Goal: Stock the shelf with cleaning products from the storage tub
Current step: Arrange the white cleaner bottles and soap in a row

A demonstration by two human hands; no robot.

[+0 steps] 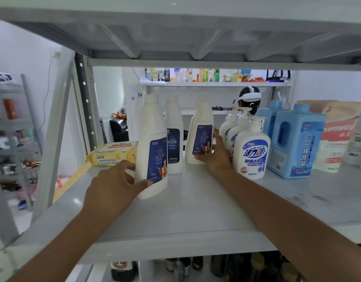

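Both my hands reach onto the grey shelf (187,210). My left hand (112,188) grips a white cleaner bottle (153,143) with a blue label, which stands near the shelf's left front. My right hand (216,153) holds a second white cleaner bottle (200,129) farther back, leaning slightly, fingers round its base. A third white bottle (174,127) with a dark label stands between them at the back. The storage tub is out of sight.
A yellow lemon wipes pack (112,154) lies at the left back. White pump soap bottles (251,151), blue jugs (293,143) and a pouch (338,137) fill the right. The upper shelf (196,37) hangs close overhead. A person stands behind the rack.
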